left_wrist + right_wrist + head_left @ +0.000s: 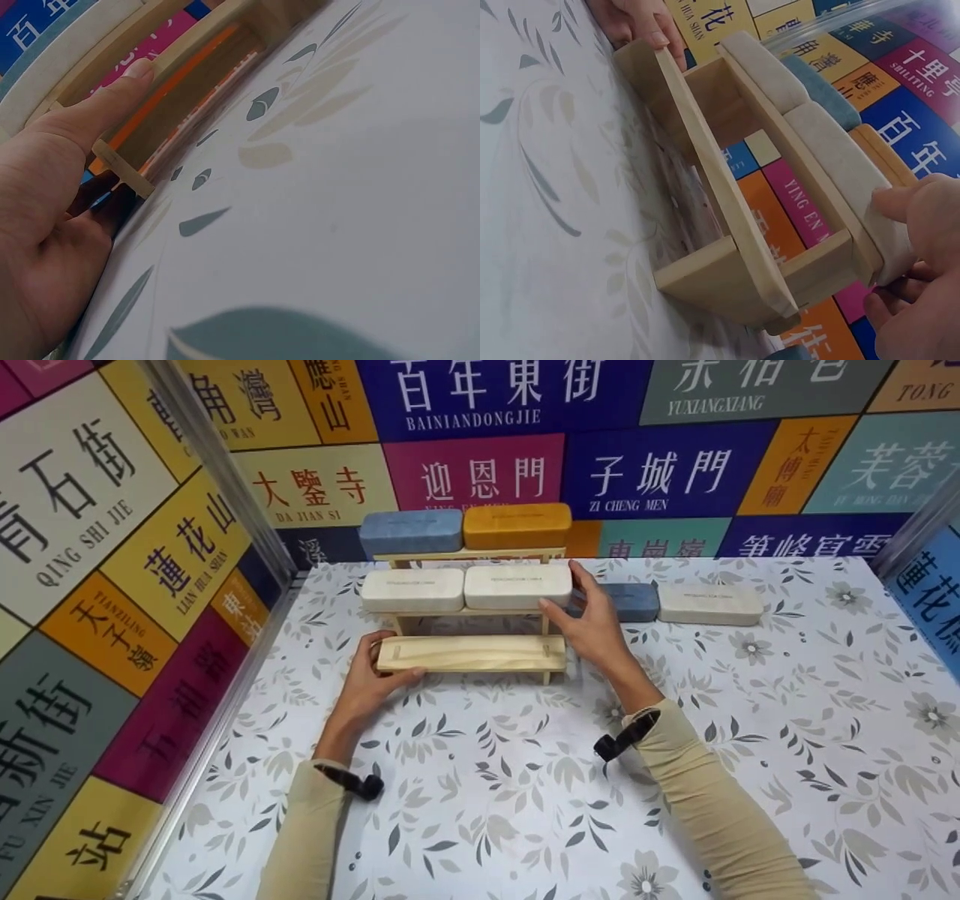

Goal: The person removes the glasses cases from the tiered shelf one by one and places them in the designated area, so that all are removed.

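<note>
A stepped wooden display rack [471, 654] stands on the table, its lowest step bare. My left hand [364, 679] grips the left end of that step, thumb along the front edge and fingers round the end. On the middle step two white glasses cases lie end to end, the left one [412, 590] and the right one [517, 587]. My right hand [600, 626] holds the right case at its outer end, thumb on its front face; its other fingers are partly hidden. On the top step sit a blue case [412, 531] and a mustard-yellow case [517, 526].
To the right of the rack, another blue case [634, 602] and another white case [711, 604] lie in line on the table. A floral cloth [480, 810] covers the tabletop. Panels of coloured street-name signs [480, 472] rise behind and at both sides.
</note>
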Tool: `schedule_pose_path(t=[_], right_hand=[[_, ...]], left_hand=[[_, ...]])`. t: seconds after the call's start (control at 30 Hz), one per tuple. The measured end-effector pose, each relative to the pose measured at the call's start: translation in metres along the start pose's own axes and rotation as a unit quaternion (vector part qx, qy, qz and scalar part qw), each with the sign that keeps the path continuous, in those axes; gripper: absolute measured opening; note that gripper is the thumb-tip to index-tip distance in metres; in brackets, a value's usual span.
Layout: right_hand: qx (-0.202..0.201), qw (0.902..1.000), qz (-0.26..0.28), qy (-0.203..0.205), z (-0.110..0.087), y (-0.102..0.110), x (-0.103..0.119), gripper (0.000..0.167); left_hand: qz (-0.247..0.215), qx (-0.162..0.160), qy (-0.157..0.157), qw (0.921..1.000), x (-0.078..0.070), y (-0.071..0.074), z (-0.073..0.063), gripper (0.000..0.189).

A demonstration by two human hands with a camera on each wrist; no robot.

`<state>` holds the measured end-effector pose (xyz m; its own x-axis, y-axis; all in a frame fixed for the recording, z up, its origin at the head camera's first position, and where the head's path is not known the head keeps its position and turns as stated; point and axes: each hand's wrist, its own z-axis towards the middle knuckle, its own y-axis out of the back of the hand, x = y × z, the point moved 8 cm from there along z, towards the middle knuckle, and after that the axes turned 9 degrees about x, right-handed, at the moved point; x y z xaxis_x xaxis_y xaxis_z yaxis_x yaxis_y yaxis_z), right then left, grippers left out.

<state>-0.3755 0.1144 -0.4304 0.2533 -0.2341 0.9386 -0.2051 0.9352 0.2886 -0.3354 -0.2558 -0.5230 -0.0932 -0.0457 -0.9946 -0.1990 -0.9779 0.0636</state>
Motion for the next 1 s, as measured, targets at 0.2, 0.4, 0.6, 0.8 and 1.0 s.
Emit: schedule_pose_path(t=[0.2, 0.4, 0.6, 0.8, 1.0], right_hand=[[-0.014, 0.9999, -0.001, 0.004, -0.002, 0.002, -0.003, 0.089], [-0.025, 0.9997, 0.003, 0.006, -0.002, 0.005, -0.004, 0.083], [-0.025, 0.9980, 0.057, -0.008, -0.003, 0.006, -0.008, 0.083], [-0.022, 0.9939, 0.108, -0.005, -0.006, 0.011, -0.008, 0.086], [-0.021, 0.9938, 0.109, 0.002, -0.010, 0.022, -0.015, 0.083]], left_hand=[[-0.016, -0.006, -0.005, 0.9998, 0.000, -0.002, -0.001, 0.091], [-0.007, -0.016, -0.007, 0.9998, -0.001, -0.001, -0.003, 0.092], [0.021, -0.009, 0.008, 0.9997, -0.003, 0.001, -0.004, 0.098], [0.079, 0.005, 0.000, 0.9968, -0.009, 0.001, -0.004, 0.096], [0.086, 0.018, -0.013, 0.9960, -0.012, -0.001, -0.001, 0.096]])
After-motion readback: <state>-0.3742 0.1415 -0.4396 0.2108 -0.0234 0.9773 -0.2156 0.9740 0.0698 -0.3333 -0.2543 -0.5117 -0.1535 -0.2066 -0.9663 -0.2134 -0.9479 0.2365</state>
